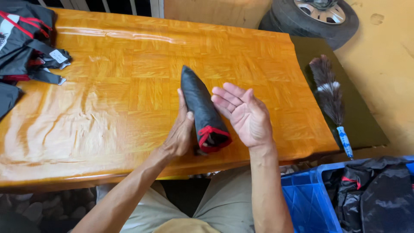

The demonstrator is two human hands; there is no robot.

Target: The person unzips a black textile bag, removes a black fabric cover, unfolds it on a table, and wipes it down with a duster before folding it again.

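A tightly rolled black fabric bundle with red trim at its near end stands tilted on the glossy orange wooden table. My left hand grips the roll from its left side, thumb on the fabric. My right hand is held flat and open, palm up, just to the right of the roll, fingers almost touching it.
A heap of black and red fabric with straps and a tag lies at the table's far left corner. A feather duster with a blue handle rests on a dark surface to the right. A blue crate holds black fabric. A tyre leans behind.
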